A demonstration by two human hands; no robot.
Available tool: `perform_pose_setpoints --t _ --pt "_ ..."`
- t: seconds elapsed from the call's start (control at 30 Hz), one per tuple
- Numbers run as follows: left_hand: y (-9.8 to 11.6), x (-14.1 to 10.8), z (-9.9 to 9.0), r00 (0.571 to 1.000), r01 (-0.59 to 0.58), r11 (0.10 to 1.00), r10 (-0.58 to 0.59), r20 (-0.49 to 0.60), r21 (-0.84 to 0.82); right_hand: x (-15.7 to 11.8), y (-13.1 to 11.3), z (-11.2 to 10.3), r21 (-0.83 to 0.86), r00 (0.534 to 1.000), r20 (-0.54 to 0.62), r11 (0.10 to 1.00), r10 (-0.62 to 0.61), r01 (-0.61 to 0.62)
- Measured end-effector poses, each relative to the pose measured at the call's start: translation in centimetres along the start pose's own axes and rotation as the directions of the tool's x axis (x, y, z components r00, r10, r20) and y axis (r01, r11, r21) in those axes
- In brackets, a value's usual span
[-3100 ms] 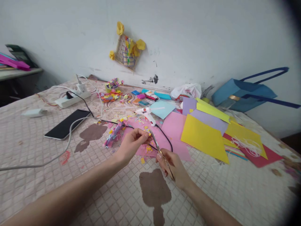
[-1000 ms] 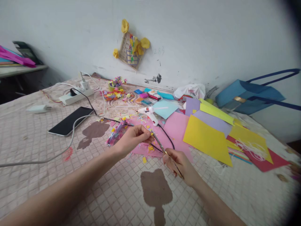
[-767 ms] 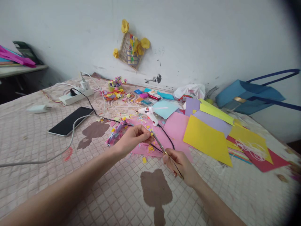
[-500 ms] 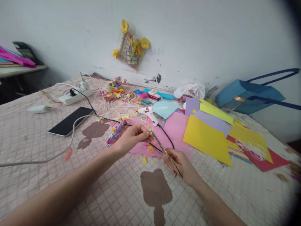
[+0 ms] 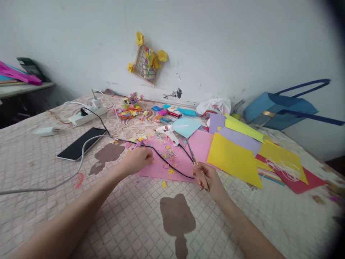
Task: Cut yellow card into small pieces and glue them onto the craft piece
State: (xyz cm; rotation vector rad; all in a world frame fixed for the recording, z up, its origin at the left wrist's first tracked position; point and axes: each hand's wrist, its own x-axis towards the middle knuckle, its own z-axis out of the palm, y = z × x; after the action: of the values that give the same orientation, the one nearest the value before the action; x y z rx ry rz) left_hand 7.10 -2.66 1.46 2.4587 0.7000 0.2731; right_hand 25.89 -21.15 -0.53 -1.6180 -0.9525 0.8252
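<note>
My right hand (image 5: 206, 178) holds metal tweezers or scissors (image 5: 192, 153), their thin tips pointing up and away near the pink paper's right part. My left hand (image 5: 138, 159) is closed over the left edge of the pink paper (image 5: 151, 171), by a small bundle of coloured pieces (image 5: 140, 142) that it partly covers; what its fingers grip is hidden. A white glue gun (image 5: 169, 133) lies on the pink sheet, its black cord running toward my right hand. Small paper scraps (image 5: 171, 154) are scattered between the hands.
A dark tablet (image 5: 81, 144) and a white power strip (image 5: 87, 116) with cables lie at the left. Yellow sheets (image 5: 233, 158), purple and red paper and white string (image 5: 283, 170) spread at the right. A blue bag (image 5: 280, 109) stands by the wall, behind a patterned tablecloth (image 5: 129, 223).
My left hand has moved left from near the tool's tips to the bundle, now largely covering it. My right hand, with the tool, has shifted slightly right. The view has tilted a little.
</note>
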Motion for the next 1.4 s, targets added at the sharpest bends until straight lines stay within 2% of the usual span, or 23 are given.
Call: perform_pose_setpoints --t 0.1,0.23,0.3,0.4,0.43,0.5,0.57,0.63,0.7,0.83,1.07,1.13,1.2,1.27,1.4 --pt "0.1 -0.1 -0.1 0.998 0.065 0.987 -0.062 -0.020 0.149 0.5 0.0 -0.8 0.084 0.997 -0.076 0.996 -0.029 0.035" --pt "0.5 -0.1 -0.2 0.995 0.082 0.973 -0.066 -0.080 0.215 0.7 -0.1 -1.5 0.181 0.989 -0.139 0.981 -0.038 0.064" --pt "1.0 0.0 -0.1 0.991 0.045 0.980 -0.021 -0.129 0.192 0.8 0.0 -1.6 0.220 0.994 -0.102 0.974 -0.023 0.045" --pt "2.3 -0.2 0.3 0.975 -0.093 0.990 0.112 -0.190 0.108 0.7 0.2 -1.3 0.240 1.000 0.001 0.970 -0.027 0.026" --pt "2.8 -0.3 0.5 0.972 -0.153 0.986 0.161 -0.168 0.064 0.7 0.2 -1.2 0.232 0.999 0.034 0.972 -0.034 0.025" --pt "3.6 -0.6 1.0 0.968 -0.250 0.968 0.250 -0.021 -0.019 0.5 0.3 -0.7 0.201 0.995 0.089 0.979 -0.049 0.030" --pt "4.1 -0.9 1.4 0.932 -0.330 0.939 0.340 0.124 -0.092 0.2 0.3 -0.1 0.170 0.989 0.132 0.985 -0.064 0.041" --pt "4.2 -1.1 1.7 0.883 -0.394 0.907 0.418 0.215 -0.149 -0.1 0.2 0.4 0.152 0.981 0.174 0.987 -0.081 0.054" --pt "4.0 -1.1 1.9 0.850 -0.431 0.886 0.462 0.255 -0.168 -0.4 0.1 0.8 0.146 0.970 0.222 0.987 -0.096 0.065" --pt "3.4 -1.1 2.3 0.837 -0.449 0.881 0.472 0.277 -0.145 -0.8 0.1 1.1 0.146 0.952 0.284 0.986 -0.115 0.076" --pt "3.8 -1.0 2.1 0.854 -0.401 0.900 0.435 0.285 -0.170 -1.0 0.0 1.3 0.113 0.954 0.283 0.991 -0.103 0.073" --pt "4.0 -1.0 1.9 0.878 -0.353 0.910 0.403 0.259 -0.217 -1.0 -0.1 1.4 0.104 0.957 0.273 0.992 -0.100 0.074" --pt "4.0 -1.0 1.8 0.921 -0.257 0.917 0.328 0.211 -0.306 -1.0 -0.2 1.6 0.093 0.963 0.255 0.994 -0.082 0.060" --pt "3.9 -0.8 2.0 0.951 -0.145 0.884 0.248 0.183 -0.444 -1.0 -0.3 2.0 0.084 0.972 0.228 0.996 -0.061 0.043" --pt "4.1 -0.7 2.6 0.961 -0.031 0.742 0.208 0.185 -0.670 -1.2 -0.4 2.9 0.065 0.980 0.187 0.996 -0.069 0.058"
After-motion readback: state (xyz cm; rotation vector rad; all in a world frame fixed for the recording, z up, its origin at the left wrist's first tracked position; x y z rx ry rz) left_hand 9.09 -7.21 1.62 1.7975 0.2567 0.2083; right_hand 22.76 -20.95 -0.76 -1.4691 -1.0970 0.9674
